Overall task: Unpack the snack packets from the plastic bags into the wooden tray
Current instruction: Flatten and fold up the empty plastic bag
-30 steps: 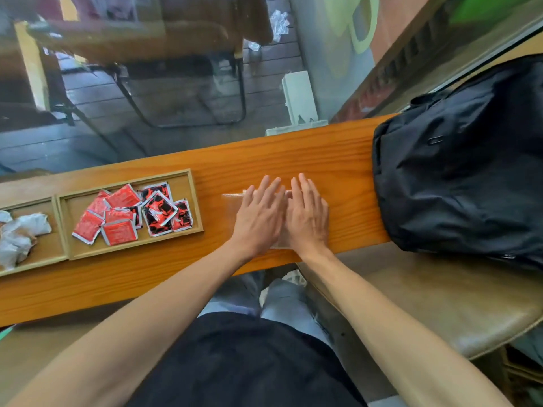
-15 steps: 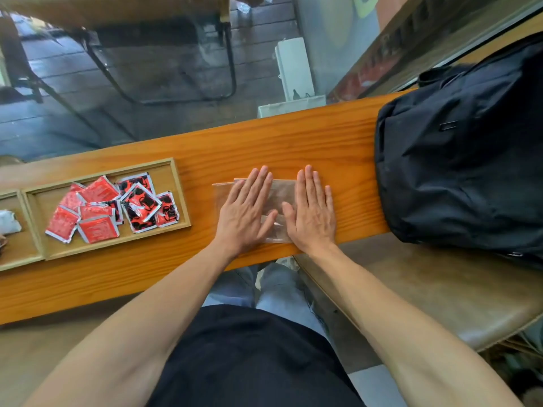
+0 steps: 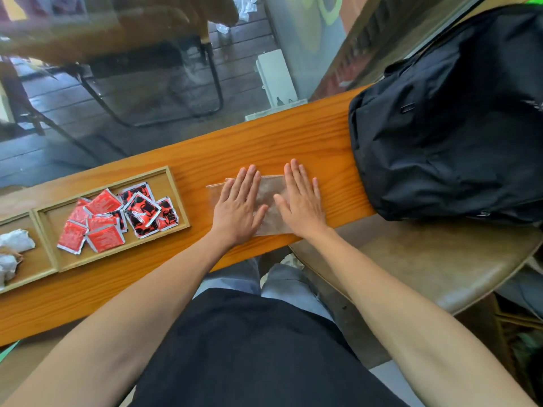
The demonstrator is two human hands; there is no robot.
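Two hands flat on one empty clear plastic bag (image 3: 269, 198) at the desk (image 3: 293, 142) near edge, left hand (image 3: 236, 205) and right hand (image 3: 302, 204) with grip spread, holding nothing, about ten snack packets (image 3: 117, 220) overlapping in the wooden tray (image 3: 173, 183) to the left, exact count unsure, crumpled white things (image 3: 13, 245) cut off, one black backpack (image 3: 446, 127) far right.

Both bare forearms reach forward from the lower corners and converge toward the middle. The left hand (image 3: 237, 205) lies palm down, fingers straight and close together, thumb angled out to the right. The right hand (image 3: 302, 202) lies flat beside it, fingers slightly fanned, thumb pointing left. The two thumbs sit near each other without touching, wrists level
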